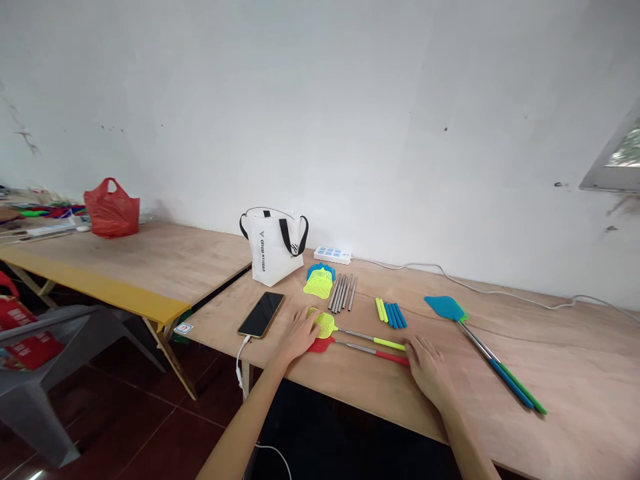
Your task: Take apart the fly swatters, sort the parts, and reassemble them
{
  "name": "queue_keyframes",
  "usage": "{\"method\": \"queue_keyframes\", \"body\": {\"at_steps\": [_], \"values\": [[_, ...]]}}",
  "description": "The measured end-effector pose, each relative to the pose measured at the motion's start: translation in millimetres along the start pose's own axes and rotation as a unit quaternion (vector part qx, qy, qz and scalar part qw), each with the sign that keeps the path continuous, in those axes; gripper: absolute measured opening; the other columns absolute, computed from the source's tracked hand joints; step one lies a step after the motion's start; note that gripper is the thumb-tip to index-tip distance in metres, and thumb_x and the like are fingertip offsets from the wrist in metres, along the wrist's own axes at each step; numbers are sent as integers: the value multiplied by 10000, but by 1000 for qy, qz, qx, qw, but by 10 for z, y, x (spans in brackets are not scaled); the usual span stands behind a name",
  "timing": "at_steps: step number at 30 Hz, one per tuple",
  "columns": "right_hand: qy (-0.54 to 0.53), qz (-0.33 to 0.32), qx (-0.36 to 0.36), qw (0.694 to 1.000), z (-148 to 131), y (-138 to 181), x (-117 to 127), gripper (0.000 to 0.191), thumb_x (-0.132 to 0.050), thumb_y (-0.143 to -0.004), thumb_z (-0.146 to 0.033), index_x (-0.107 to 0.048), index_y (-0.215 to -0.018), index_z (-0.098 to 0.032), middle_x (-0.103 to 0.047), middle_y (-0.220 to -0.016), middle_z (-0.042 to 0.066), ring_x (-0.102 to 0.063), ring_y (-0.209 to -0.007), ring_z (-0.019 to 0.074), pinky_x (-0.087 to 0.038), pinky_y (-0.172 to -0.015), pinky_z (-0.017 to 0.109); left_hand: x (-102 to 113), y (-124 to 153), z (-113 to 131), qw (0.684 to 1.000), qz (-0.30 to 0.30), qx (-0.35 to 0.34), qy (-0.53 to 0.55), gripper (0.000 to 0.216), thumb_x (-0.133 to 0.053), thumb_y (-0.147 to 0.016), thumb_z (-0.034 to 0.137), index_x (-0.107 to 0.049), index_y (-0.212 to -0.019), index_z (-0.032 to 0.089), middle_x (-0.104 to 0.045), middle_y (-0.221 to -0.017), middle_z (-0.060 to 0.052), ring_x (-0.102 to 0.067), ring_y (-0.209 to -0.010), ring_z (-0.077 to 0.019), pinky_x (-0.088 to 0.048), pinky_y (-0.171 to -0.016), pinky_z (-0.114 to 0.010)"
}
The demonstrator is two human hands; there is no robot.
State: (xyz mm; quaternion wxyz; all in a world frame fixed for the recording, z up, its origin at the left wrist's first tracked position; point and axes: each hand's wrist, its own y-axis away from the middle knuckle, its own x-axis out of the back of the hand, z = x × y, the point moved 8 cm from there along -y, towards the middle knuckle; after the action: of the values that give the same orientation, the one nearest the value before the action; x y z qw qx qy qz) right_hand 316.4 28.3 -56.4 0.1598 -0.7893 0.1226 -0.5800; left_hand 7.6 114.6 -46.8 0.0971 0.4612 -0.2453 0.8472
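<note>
The left hand lies flat and open, fingers spread on the net ends of two fly swatters. The right hand is flat and open too, and its fingertips touch the handle ends. Neither hand is closed around anything.

The yellow fly swatter has a yellow net, a thin silver stick and a yellow-green handle. The red fly swatter has a red net, a silver stick and a red handle. They lie side by side near the front edge of the wooden table, the red one closer to the person.

Just left of the left hand is a black phone with a white cord. Behind it stands a white bag with black straps. It has black writing down its side; the word "STUDIO" can be read, the rest is too small.

Beside the bag lie a pile of blue and yellow nets, some silver sticks and a few yellow and blue handles. A white power strip sits by the wall. Off to the right lie two more swatters, blue net on top. Far left, on another table, is a red plastic bag.
</note>
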Motion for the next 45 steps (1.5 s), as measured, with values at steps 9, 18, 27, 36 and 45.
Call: {"method": "queue_keyframes", "body": {"at_steps": [9,18,27,36,45], "values": [[-54,-79,142,985,-707,71,-24,279,-412,-1043,-387,-675,-1077,-301,-667,-1089,46,-631,-1032,217,-483,-909,374,40,5,81,999,-17,-24,28,239,-438,-1000,341,-612,-1143,260,-616,-1218,-56,-548,-1213,-249,-406,-1084,-434],[-96,-64,176,978,-780,96,7,298,-375,-1056,-333,-659,-995,-269,-678,-1018,43,-649,-941,201,-513,-853,339,208,-46,-151,978,115,46,169,340,-376,-1039,455,-616,-1095,221,-668,-1151,-79,-605,-1139,-237,-454,-1027,-376],[-149,44,60,986,126,-35,399,336,-398,-999,-463,-670,-959,-269,-698,-1022,53,-657,-981,229,-504,-884,364,240,-23,-321,970,165,117,137,345,-363,-1037,448,-616,-1075,216,-685,-1137,-90,-625,-1125,-260,-471,-985,-390],[-59,124,-167,976,1136,142,768,416,-416,-875,-564,-701,-917,-265,-701,-1100,60,-661,-949,265,-473,-770,360,133,-38,-186,991,95,74,64,224,-441,-1006,348,-618,-1062,224,-670,-1135,-73,-597,-1152,-267,-444,-1021,-428],[38,125,-291,948,1481,327,820,470,-335,-946,-507,-709,-1020,-232,-687,-1157,105,-637,-894,286,-451,-690,372,130,-27,-150,993,84,58,58,189,-463,-989,300,-624,-1059,228,-655,-1135,-70,-605,-1120,-258,-449,-1010,-418]]}}
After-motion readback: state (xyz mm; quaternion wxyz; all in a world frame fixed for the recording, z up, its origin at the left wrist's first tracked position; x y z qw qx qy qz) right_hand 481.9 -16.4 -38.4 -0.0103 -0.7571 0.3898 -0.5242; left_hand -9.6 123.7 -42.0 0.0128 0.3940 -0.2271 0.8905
